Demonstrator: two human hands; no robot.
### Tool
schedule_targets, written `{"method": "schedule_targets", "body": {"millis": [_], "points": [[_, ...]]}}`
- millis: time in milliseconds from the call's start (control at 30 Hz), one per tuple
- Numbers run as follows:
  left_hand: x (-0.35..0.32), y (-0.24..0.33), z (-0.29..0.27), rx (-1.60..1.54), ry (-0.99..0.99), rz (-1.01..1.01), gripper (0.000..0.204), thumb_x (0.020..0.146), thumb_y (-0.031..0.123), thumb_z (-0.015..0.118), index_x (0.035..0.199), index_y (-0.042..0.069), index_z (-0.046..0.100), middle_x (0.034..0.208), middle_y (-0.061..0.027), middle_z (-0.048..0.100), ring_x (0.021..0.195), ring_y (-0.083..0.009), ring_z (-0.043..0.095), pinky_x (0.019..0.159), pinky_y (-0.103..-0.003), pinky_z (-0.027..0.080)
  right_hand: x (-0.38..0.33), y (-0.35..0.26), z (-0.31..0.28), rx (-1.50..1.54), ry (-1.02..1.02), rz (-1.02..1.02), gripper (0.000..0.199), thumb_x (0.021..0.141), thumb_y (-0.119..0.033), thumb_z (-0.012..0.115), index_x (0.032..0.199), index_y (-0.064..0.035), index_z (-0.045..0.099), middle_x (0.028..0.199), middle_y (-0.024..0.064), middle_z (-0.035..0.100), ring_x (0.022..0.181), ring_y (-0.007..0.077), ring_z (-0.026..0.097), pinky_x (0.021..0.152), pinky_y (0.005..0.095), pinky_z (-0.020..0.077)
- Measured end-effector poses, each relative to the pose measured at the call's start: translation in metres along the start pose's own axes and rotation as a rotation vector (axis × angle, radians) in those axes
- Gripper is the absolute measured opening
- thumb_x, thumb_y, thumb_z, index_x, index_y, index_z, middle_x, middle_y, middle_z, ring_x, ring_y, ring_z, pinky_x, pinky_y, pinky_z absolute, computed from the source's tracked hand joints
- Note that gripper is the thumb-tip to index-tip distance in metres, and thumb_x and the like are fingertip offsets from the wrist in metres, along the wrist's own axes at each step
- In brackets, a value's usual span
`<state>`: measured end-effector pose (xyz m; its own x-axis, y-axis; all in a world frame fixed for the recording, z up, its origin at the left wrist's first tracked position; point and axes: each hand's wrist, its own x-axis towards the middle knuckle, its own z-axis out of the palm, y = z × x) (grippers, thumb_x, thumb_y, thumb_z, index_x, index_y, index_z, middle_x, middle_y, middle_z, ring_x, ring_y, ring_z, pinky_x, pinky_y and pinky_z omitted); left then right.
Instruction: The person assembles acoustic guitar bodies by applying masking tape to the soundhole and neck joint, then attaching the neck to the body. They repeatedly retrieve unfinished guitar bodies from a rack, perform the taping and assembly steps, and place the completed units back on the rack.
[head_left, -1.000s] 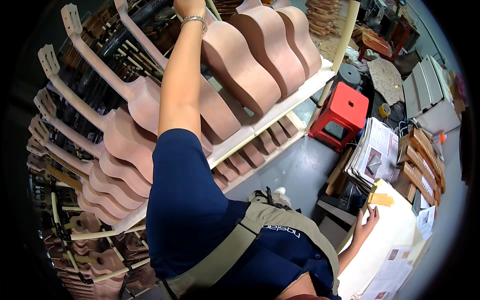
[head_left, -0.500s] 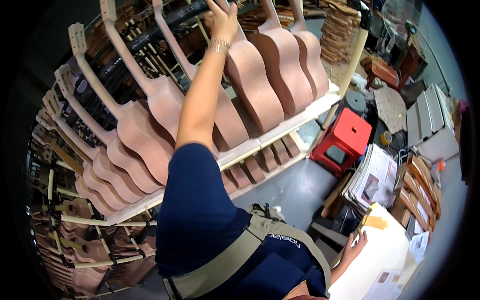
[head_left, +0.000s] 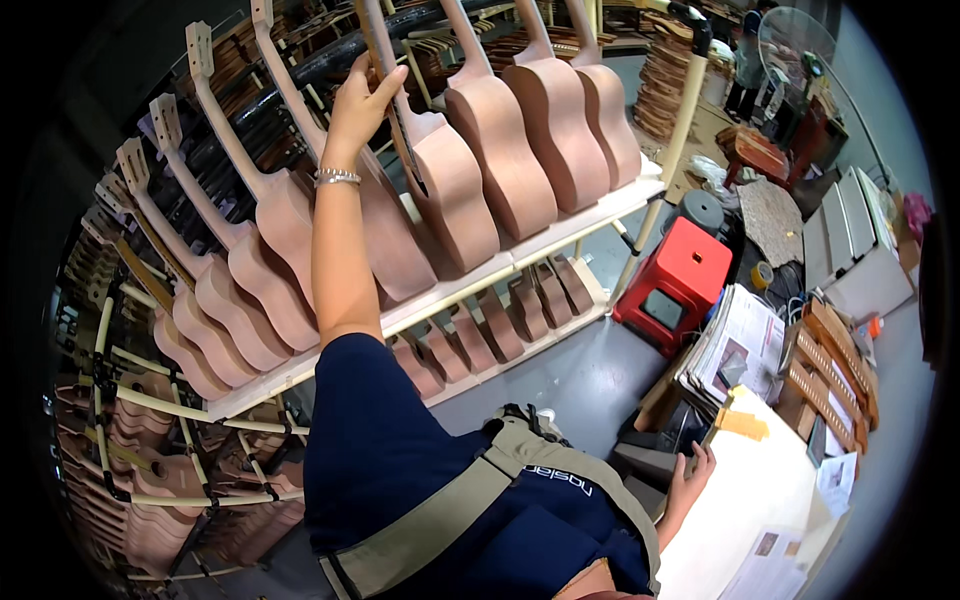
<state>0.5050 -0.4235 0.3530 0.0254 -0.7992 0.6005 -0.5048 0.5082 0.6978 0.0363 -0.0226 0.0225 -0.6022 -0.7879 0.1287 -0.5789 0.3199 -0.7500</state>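
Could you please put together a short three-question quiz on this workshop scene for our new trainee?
1. True or false: the left hand grips the neck of an unfinished guitar standing on the rack.
2. What does the right hand rest on?
A. the red stool
B. the edge of the white table
C. a guitar body
3. What is worn on the left wrist?

Key: 1 true; 2 B; 3 a silver bracelet.
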Motion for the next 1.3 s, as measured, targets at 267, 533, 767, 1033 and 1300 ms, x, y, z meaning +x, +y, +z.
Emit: {"method": "schedule_targets", "body": {"millis": [267, 533, 767, 1033, 1300], "points": [[-0.097, 0.178, 0.107, -0.184, -0.396, 0.53, 0.031, 0.086, 0.01, 0.064, 0.109, 0.001, 0.047, 0.085, -0.0024, 0.055, 0.07, -0.0092, 0.057, 0.062, -0.023, 0.048, -0.064, -0.004, -0.04, 0.055, 0.075, -0.02, 0.03, 0.079, -0.004, 0.064, 0.108, -0.0041, 0.059, 0.122, 0.0177, 0.05, 0.114, 0.0335, 0.048, 0.096, 0.0382, 0.0404], [-0.366, 0.26, 0.269, 0.013, -1.509, 1.061, 0.044, 0.072, 0.016, 0.067, 0.109, 0.007, 0.044, 0.087, -0.0176, 0.061, 0.077, -0.0351, 0.062, 0.063, -0.043, 0.049, -0.183, -0.076, -0.139, -0.49, 0.595, -0.199, 0.059, 0.061, -0.022, 0.078, 0.117, -0.0168, 0.059, 0.129, 0.0069, 0.05, 0.125, 0.0254, 0.042, 0.108, 0.0543, 0.0186], [-0.535, 0.303, 0.352, -0.329, -1.724, 1.846, 0.043, 0.065, 0.014, 0.071, 0.1, 0.009, 0.046, 0.092, -0.01, 0.051, 0.071, -0.0293, 0.061, 0.06, -0.039, 0.05, -0.269, 0.028, -0.121, -0.508, 0.644, 0.468, 0.034, 0.055, -0.01, 0.072, 0.087, -0.0128, 0.062, 0.078, -0.0001, 0.058, 0.081, 0.0205, 0.053, 0.079, 0.0355, 0.0384], [-0.606, 0.331, 0.447, -0.649, -1.863, 1.826, 0.04, 0.068, 0.024, 0.074, 0.099, 0.008, 0.056, 0.099, -0.0101, 0.053, 0.088, -0.028, 0.058, 0.074, -0.04, 0.049, -0.28, 0.082, -0.114, -0.48, 0.917, 0.832, 0.021, 0.056, -0.012, 0.071, 0.076, -0.0123, 0.064, 0.074, 0.0001, 0.062, 0.076, 0.0194, 0.055, 0.07, 0.0329, 0.0379], [-0.575, 0.322, 0.516, -0.829, -1.758, 1.65, 0.048, 0.061, 0.023, 0.079, 0.103, 0.008, 0.061, 0.102, -0.0063, 0.055, 0.102, -0.0265, 0.052, 0.104, -0.045, 0.032, -0.268, 0.107, -0.117, -0.477, 0.904, 0.872, 0.021, 0.056, -0.009, 0.07, 0.076, -0.0114, 0.064, 0.072, 0.0012, 0.062, 0.075, 0.0208, 0.055, 0.071, 0.0338, 0.0391]]}}
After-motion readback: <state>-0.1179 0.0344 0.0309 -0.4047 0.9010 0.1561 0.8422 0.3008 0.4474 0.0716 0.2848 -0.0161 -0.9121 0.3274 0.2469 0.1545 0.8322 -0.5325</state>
